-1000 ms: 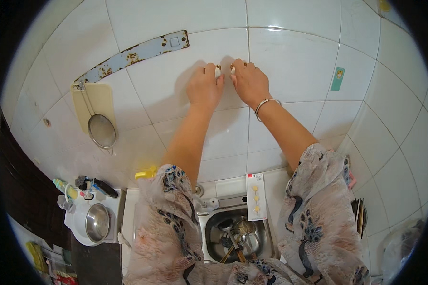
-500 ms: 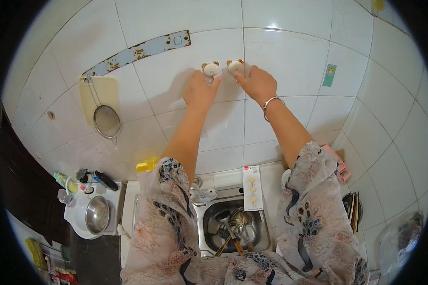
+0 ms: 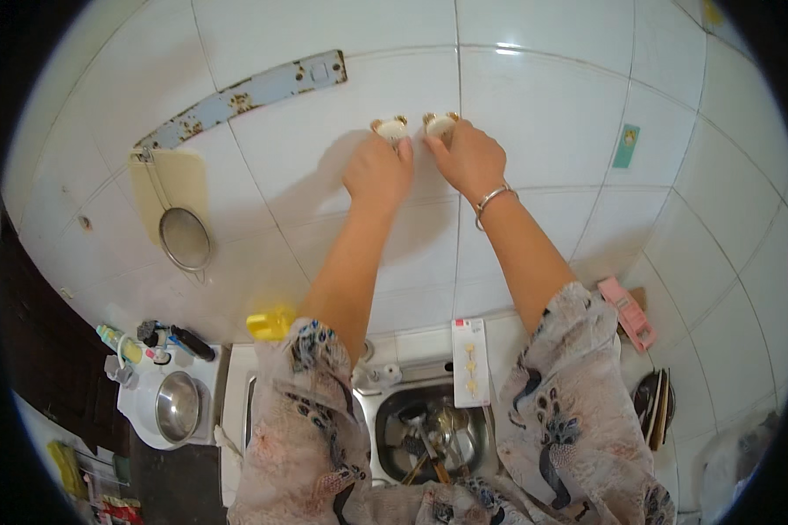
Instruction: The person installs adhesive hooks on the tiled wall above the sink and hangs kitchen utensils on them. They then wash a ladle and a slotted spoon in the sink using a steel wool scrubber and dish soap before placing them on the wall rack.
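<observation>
Above the sink (image 3: 484,429), you hold the left bear (image 3: 394,129) and the right bear (image 3: 438,128) up at the wall (image 3: 534,114).
The card (image 3: 469,359) lies from the desk (image 3: 504,337) onto the sink's back rim, perhaps parked there for easy reach. Your left hand (image 3: 378,168) has its fingers curled nearly closed around the left bear, thumb opposite; your right hand (image 3: 473,162) clasps the right bear likewise. Edge grips seem meant to leave both upper fronts uncovered. Whether either is fixed there can't be told. Leftward, the sieve (image 3: 185,238) hangs, likely to save desk space.
</observation>
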`<state>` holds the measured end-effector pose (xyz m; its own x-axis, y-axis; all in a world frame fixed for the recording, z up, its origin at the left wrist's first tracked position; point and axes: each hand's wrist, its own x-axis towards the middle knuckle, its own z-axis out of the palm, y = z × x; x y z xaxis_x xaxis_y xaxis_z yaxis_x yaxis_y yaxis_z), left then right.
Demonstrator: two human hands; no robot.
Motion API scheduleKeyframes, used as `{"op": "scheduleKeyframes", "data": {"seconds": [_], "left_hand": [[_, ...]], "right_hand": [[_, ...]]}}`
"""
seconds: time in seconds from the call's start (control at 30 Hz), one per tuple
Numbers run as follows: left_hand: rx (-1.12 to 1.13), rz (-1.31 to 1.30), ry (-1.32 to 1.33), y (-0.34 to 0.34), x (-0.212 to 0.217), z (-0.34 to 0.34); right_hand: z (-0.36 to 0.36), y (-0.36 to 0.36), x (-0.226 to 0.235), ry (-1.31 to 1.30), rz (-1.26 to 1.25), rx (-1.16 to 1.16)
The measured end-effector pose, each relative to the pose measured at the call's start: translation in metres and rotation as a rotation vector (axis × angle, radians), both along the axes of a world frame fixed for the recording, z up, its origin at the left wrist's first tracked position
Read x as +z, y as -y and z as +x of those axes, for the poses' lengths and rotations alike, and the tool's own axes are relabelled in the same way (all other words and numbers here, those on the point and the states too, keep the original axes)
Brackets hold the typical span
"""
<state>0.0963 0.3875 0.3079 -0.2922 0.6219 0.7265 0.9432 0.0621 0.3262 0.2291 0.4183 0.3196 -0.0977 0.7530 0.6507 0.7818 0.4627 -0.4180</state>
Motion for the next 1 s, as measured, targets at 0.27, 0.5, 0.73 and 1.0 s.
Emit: {"op": "scheduleKeyframes", "data": {"seconds": [0.27,0.5,0.73,1.0], "left_hand": [[-0.275,0.02,0.227,0.02,-0.01,-0.035],[-0.43,-0.124,0.075,0.028,-0.043,-0.054],[-0.528,-0.257,0.418,0.13,-0.079,-0.031],[-0.677,-0.482,0.637,0.279,-0.311,-0.033]], "right_hand": [[0.02,0.035,0.029,-0.102,-0.248,0.043],[0.057,-0.003,-0.024,-0.134,-0.116,0.278],[0.1,0.076,-0.131,-0.052,-0.547,0.406],[0.152,0.238,-0.351,0.225,-0.988,0.37]]}}
